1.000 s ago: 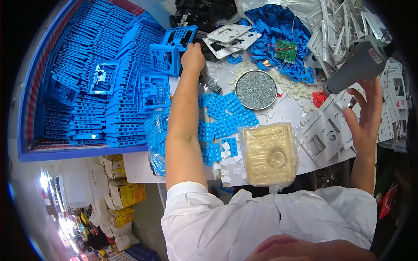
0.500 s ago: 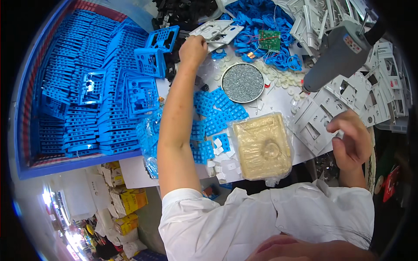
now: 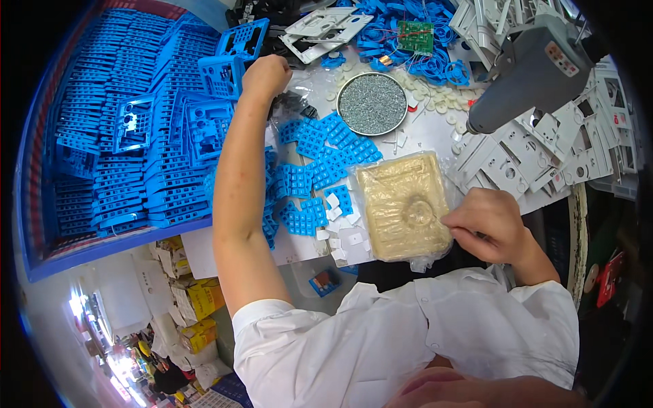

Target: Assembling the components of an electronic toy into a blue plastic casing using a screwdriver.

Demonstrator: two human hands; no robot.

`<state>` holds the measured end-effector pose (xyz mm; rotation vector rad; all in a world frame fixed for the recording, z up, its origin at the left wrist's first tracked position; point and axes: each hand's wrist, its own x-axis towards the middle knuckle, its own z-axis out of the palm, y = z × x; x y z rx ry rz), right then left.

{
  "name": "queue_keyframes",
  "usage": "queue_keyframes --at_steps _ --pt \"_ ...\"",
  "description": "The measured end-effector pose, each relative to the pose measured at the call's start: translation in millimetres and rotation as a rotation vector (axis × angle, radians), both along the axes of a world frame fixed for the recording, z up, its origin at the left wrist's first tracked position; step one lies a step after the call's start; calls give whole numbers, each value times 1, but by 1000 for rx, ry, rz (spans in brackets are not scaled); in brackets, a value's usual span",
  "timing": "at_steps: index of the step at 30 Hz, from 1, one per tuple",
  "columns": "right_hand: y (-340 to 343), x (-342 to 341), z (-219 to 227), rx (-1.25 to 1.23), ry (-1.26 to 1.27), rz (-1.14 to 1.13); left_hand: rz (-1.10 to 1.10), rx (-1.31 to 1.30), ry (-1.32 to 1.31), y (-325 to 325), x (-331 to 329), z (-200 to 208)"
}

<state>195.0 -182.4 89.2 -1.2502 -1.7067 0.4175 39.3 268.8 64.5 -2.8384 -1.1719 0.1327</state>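
Note:
My left hand (image 3: pixel 267 76) is stretched to the far side of the table, fingers curled down beside a blue plastic housing (image 3: pixel 222 76) and some black parts (image 3: pixel 309 111). What its fingertips hold, if anything, is hidden. Over the right edge of a yellowish block wrapped in clear plastic (image 3: pixel 401 194), my right hand (image 3: pixel 488 224) has thumb and forefinger pinched together. Anything between them is too small to make out. Behind the block stands a round tin of small metal screws (image 3: pixel 372 103). Blue keypad pieces (image 3: pixel 313 149) lie between my left arm and the block.
Stacked blue housings fill a large blue crate (image 3: pixel 129 246) at left. A grey electric screwdriver (image 3: pixel 530 75) hangs at right above white panels (image 3: pixel 507 163). At the back lie a white frame (image 3: pixel 326 32), blue wired parts and a green circuit board (image 3: pixel 415 37).
My left hand has moved left, away from the white frame, to the blue housing. My right hand has come in from the right over the block's edge, its fingers now pinched. The view has shifted slightly.

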Motion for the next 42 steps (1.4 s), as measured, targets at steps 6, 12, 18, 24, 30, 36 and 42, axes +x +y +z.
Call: queue_keyframes --at_steps 6,12,18,24,30,36,42 --pt "-7 7 -1 -17 -30 -23 190 -5 216 19 12 -8" --pt "-14 15 -15 -112 -19 -49 -62 -176 191 32 -26 -27" --pt "3 7 -14 -62 -15 12 -149 63 -238 -12 2 -11" --pt "4 -6 -8 -47 -42 64 -115 148 42 -46 71 -52" --pt "-13 5 -14 -83 -21 3 -130 249 -83 -38 70 -69" --pt "-16 4 -16 -83 -3 4 57 -405 -538 -36 37 -24" --pt "-6 -7 -15 -24 -17 46 267 -930 -882 -67 -17 0"
